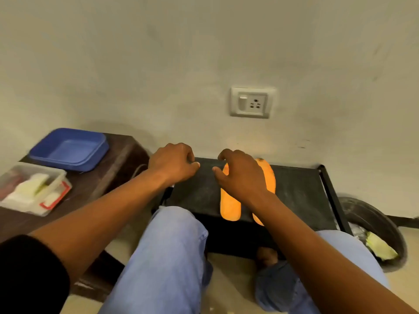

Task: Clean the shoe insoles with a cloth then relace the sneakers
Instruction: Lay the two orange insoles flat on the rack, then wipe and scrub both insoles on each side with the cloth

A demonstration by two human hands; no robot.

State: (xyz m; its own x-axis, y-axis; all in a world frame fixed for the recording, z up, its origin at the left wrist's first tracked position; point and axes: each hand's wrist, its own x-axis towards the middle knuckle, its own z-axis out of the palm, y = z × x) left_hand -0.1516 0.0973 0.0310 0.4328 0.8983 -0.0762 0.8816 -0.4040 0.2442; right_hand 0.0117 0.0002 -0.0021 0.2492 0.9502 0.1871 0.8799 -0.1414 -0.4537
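Insoles, two orange ones, lie side by side on a black stool (294,196) set against a pale wall (158,64). The left insole (229,207) shows from its middle to its near end; the right insole (268,177) is mostly covered by the right hand (240,175) and its forearm, with only its far tip and a sliver at 5 o'clock of the wrist showing.

The right hand hovers over the insoles with fingers loosely curled and thumb apart, holding nothing; whether it touches the insoles cannot be told. The left hand (173,163), at 9 o'clock of the right and near it, is over the stool's far left corner with fingers curled under. It seems empty, though what lies beneath the fingers is hidden.

A wall socket (251,102) sits at 12 o'clock of the stool. At 9 o'clock stands a dark wooden table (106,177), just beside the stool, bearing a blue lidded box (70,149) at its far end and a clear box (31,186) with red clips nearer. The clear box's contents are blurred white and pale green shapes.

At 3 o'clock a dark round bin (383,225) stands on the floor, holding a crumpled pale yellow-green scrap (378,245). Bare stool surface lies open between the two hands and to the right of the insoles. Knees in light blue jeans (167,257) fill the near edge, and a foot under the stool is barely visible.
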